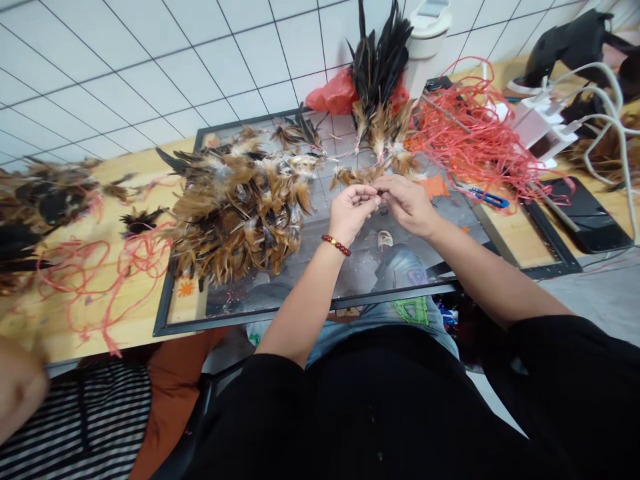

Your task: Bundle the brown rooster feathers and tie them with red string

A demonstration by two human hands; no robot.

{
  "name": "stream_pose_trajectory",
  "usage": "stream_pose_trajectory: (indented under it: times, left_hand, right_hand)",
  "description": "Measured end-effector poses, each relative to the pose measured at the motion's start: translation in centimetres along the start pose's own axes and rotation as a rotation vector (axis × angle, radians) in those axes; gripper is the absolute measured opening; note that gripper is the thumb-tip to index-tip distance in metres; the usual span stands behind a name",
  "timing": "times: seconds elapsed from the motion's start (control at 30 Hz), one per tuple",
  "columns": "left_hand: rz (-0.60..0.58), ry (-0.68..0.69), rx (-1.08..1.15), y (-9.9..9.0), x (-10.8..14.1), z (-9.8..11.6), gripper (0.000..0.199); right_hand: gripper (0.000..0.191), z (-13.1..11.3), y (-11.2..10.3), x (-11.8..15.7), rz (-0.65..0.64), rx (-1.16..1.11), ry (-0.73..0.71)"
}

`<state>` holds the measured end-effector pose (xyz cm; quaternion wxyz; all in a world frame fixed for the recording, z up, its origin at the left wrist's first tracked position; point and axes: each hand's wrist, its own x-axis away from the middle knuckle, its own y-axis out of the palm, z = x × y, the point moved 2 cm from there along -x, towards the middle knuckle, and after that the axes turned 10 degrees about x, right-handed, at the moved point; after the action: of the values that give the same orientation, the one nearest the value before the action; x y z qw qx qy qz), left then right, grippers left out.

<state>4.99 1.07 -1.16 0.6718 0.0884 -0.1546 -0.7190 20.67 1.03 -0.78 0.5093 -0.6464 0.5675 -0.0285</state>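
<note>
My left hand (351, 212), with a beaded bracelet (336, 245) on its wrist, has its fingers closed in a pinch. My right hand (407, 205) is pinched too, its fingertips meeting those of the left over the glass-topped frame (345, 283). Whatever sits between the fingertips is too small to make out. Just beyond the hands lie brown feathers (356, 176), and I cannot tell whether the fingers touch them. To the left spreads a large heap of brown feathers (245, 213). Behind the hands, long black feathers (380, 63) stand up by a red plastic bag (330, 93).
Tangled pink-red plastic string (470, 133) covers the back right, near a blue-handled cutter (487, 197), a phone (587, 213) and white chargers (543, 127) with cables. More string (115, 280) and feathers (55, 193) lie left. Another person's arm (20, 390) shows at lower left. A tiled wall (150, 60) stands behind.
</note>
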Motion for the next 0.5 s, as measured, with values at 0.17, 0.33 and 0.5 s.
stream_pose_trajectory:
  times: [0.17, 0.33, 0.5]
  left_hand:
    - [0.01, 0.19, -0.126, 0.4, 0.2, 0.0, 0.015]
    - [0.086, 0.272, -0.208, 0.4, 0.4, -0.1, 0.01]
    - [0.143, 0.383, -0.366, -0.3, 0.4, -0.6, 0.014]
  right_hand:
    - [0.049, 1.2, 0.7, -0.2, -0.075, -0.153, 0.181]
    - [0.047, 1.7, 1.2, -0.2, -0.134, -0.278, 0.242]
    - [0.033, 1.4, 1.2, 0.0, -0.134, -0.187, 0.215]
